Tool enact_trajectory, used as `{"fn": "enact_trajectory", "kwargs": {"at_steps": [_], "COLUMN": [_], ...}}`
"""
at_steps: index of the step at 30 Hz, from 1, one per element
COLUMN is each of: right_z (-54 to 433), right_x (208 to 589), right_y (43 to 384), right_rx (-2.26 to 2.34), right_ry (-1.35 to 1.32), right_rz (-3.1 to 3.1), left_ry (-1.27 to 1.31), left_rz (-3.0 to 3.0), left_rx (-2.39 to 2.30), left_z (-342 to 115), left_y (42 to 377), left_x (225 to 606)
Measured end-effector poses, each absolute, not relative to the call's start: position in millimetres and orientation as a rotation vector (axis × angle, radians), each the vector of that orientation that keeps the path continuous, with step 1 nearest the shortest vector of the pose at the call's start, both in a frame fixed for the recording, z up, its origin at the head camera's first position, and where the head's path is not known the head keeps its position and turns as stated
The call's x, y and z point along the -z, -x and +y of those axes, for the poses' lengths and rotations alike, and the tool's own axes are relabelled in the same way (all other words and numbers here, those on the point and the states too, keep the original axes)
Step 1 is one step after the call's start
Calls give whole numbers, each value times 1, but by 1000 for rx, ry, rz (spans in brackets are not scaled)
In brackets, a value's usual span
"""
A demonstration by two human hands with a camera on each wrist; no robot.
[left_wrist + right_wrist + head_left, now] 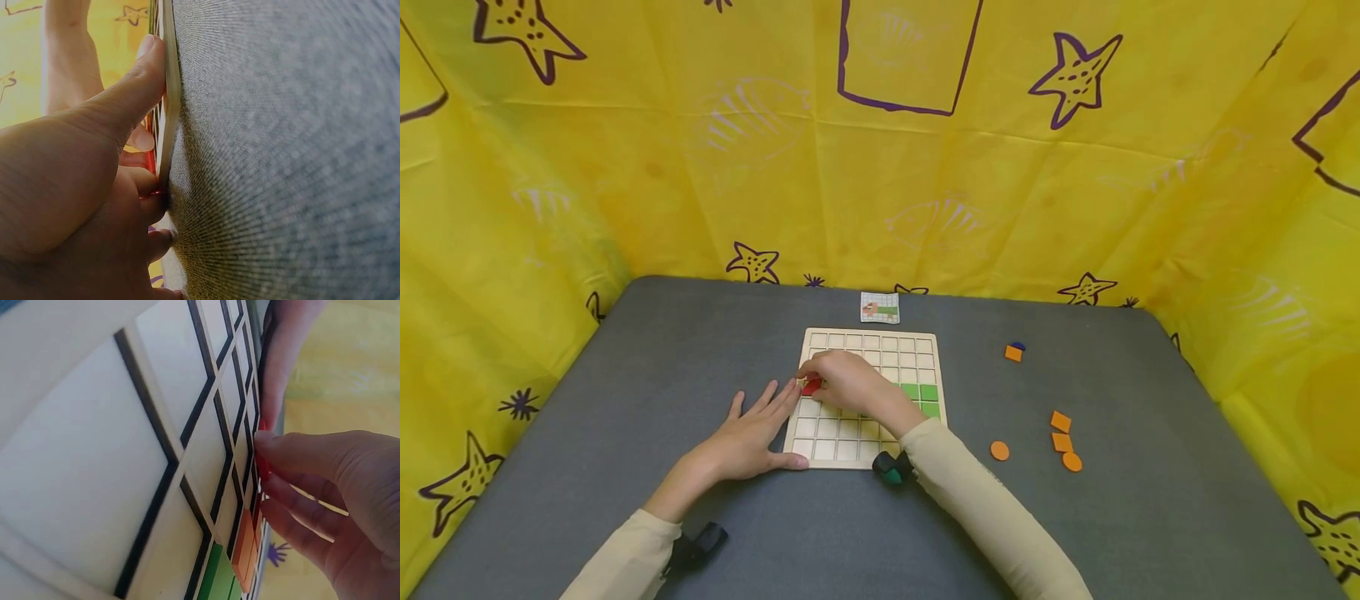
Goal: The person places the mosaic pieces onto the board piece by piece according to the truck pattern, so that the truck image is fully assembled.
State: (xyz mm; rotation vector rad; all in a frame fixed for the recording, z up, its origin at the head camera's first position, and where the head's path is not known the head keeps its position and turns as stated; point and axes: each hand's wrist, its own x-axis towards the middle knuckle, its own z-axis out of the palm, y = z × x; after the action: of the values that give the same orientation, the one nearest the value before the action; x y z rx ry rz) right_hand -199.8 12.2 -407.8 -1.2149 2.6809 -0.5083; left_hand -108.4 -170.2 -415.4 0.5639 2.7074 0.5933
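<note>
A wooden grid board [826, 451] lies on the grey table, with green tiles [929, 392] in cells along its right side. My right hand [850, 382] reaches over the board and pinches a red tile [811, 387] at the left edge. In the right wrist view, the thumb and fingers meet at that red tile [263, 459], close to the grid; orange tiles [244, 547] sit in cells nearby. My left hand [741, 442] is spread along the board's left side, fingertips at its edge beside the red tile and thumb at the near left corner.
Behind the board lies a small picture card [880, 307]. To the right are loose orange squares [1061, 421], orange discs [999, 451] and a dark blue piece [1018, 345] partly behind another orange square. A yellow patterned cloth [880, 167] surrounds the table.
</note>
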Motion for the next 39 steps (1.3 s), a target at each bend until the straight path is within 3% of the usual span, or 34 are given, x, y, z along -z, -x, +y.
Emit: {"fn": "enact_trajectory", "kwargs": {"at_steps": [19,39], "right_z": [21,84], "right_x": [399,398], "right_y": [198,208], "right_rx": [499,642], "right_ry": [1154,1034], "right_rz": [2684,2750], "left_ry": [-545,-523], "left_rz": [2709,2690], "left_rx": [-595,-567], "left_z": [-171,-168], "left_y": [108,109], "left_x": [418,416]}}
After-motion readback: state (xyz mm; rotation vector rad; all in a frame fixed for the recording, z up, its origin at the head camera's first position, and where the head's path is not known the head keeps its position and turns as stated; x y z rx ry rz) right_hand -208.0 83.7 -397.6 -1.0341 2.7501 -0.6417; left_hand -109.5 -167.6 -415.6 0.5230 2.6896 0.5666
